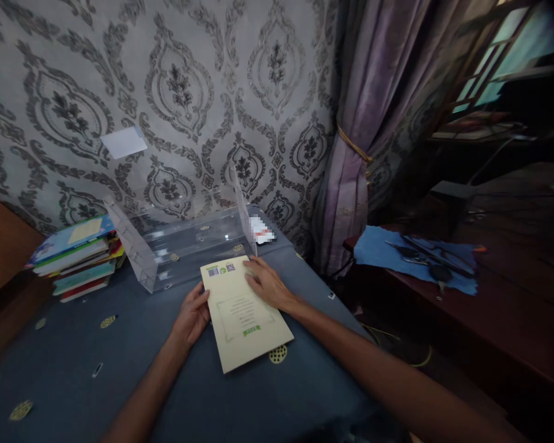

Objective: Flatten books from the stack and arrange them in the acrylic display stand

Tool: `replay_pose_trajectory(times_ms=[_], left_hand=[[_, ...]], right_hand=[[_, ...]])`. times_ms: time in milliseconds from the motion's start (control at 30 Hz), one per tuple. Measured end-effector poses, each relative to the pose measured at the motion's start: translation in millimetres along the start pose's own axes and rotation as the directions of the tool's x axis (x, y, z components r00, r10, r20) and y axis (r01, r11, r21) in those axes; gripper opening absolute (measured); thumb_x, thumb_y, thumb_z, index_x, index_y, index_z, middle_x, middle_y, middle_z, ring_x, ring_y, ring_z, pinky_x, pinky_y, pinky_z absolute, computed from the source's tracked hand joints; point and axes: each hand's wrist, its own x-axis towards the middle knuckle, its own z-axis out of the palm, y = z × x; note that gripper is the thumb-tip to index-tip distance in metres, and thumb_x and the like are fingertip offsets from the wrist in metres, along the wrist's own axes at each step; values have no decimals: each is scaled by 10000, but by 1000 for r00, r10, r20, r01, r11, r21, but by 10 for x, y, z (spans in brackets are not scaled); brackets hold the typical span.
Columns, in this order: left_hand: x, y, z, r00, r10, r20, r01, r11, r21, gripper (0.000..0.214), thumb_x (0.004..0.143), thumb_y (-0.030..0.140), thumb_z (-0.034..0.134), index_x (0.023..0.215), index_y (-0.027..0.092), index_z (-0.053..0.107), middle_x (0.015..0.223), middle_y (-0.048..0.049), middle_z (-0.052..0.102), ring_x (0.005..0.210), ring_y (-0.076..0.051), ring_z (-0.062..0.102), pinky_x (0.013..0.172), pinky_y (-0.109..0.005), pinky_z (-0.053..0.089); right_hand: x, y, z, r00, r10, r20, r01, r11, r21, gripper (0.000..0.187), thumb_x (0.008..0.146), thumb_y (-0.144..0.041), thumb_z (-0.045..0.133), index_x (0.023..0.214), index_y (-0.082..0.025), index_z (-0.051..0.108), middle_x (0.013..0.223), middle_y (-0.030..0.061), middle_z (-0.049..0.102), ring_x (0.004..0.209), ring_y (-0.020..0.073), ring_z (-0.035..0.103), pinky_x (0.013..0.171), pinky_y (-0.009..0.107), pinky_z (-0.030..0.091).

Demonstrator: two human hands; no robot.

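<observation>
A pale yellow-green book (pixel 247 317) with its back cover up, showing a barcode, small printed squares and a green-framed text block, is between my hands over the table. My left hand (pixel 194 314) grips its left edge, with the thumb on the cover and the other fingers partly hidden behind. On the upper right edge lies my right hand (pixel 268 284), its fingers and thumb pressed against the cover. Just beyond the book stands a clear plastic rack (pixel 194 237) with upright side panels.
Left of the rack sits a stack of books (pixel 85 255). A small item with a blurred face (pixel 262 231) lies right of it. A purple curtain (pixel 351 160) hangs by the wall. Tools lie on a blue cloth (pixel 378 249) on the dark red surface at right.
</observation>
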Motion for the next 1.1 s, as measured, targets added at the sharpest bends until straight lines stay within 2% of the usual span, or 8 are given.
replay_pose_trajectory(times_ms=[133, 200, 267, 400, 533, 733, 933, 1100], left_hand=[[3, 4, -15, 998, 34, -47, -35, 999, -19, 569, 778, 190, 757, 1313, 160, 566, 1136, -121, 747, 1069, -283, 712, 935, -394, 585], [6, -1, -10, 996, 49, -81, -50, 999, -18, 543, 775, 204, 759, 1286, 155, 580, 1106, -119, 754, 1055, -282, 717, 921, -391, 589], [10, -12, 4, 992, 64, -108, -65, 998, -14, 535, 763, 224, 771, 1260, 152, 587, 1086, -117, 757, 1030, -280, 723, 898, -384, 594], [7, -52, 41, 985, 72, -154, -68, 997, 35, 615, 735, 271, 794, 1290, 175, 548, 1063, -105, 757, 976, -275, 732, 844, -378, 599], [-27, -93, 70, 974, 99, -206, -65, 985, 163, 746, 732, 334, 803, 1393, 220, 477, 1049, -81, 751, 915, -254, 733, 751, -326, 593], [-49, -33, 47, 995, 23, -95, -5, 983, 185, 742, 742, 328, 811, 1415, 240, 512, 1076, -77, 757, 768, -193, 726, 650, -257, 557], [30, 74, -88, 987, -107, -123, 120, 987, 109, 668, 737, 223, 800, 1372, 178, 596, 1007, -89, 783, 727, -185, 730, 671, -258, 557], [11, 81, -74, 989, -112, -96, 123, 985, 122, 740, 742, 236, 797, 1431, 175, 533, 995, -85, 783, 706, -180, 726, 651, -254, 563]], right_hand=[[27, 59, -13, 988, 145, -43, -134, 969, 206, 447, 872, -260, 579, 1301, -135, 591, 1202, 148, 652, 1072, 255, 643, 967, 444, 509], [38, 66, -22, 959, 283, 2, -263, 886, 382, 480, 849, -287, 620, 1303, -135, 585, 1056, 113, 700, 887, 221, 677, 830, 394, 553], [36, 46, -32, 923, 370, 104, -358, 730, 582, 494, 831, -329, 662, 1284, -144, 597, 907, 69, 722, 752, 191, 675, 713, 337, 554], [-2, -85, -76, 882, 310, 354, -453, 352, 819, 398, 779, -418, 741, 1063, -142, 698, 842, 57, 751, 693, 168, 689, 668, 286, 554], [-46, -242, -135, 850, 221, 479, -515, 155, 843, 341, 774, -376, 763, 1015, -142, 701, 958, 86, 773, 794, 182, 727, 752, 299, 585], [-45, -309, -241, 838, 130, 531, -539, 35, 842, 404, 945, -399, 546, 1304, -214, 557, 812, 19, 741, 690, 154, 725, 611, 255, 584], [-30, -306, -345, 899, 54, 435, -436, 9, 900, 852, 786, -163, 685, 1512, -344, 278, 886, -52, 731, 741, 117, 728, 674, 230, 609], [-36, -310, -346, 894, 24, 448, -448, 8, 894, 826, 795, -165, 681, 1512, -320, 302, 949, -25, 727, 802, 120, 726, 672, 207, 602]])
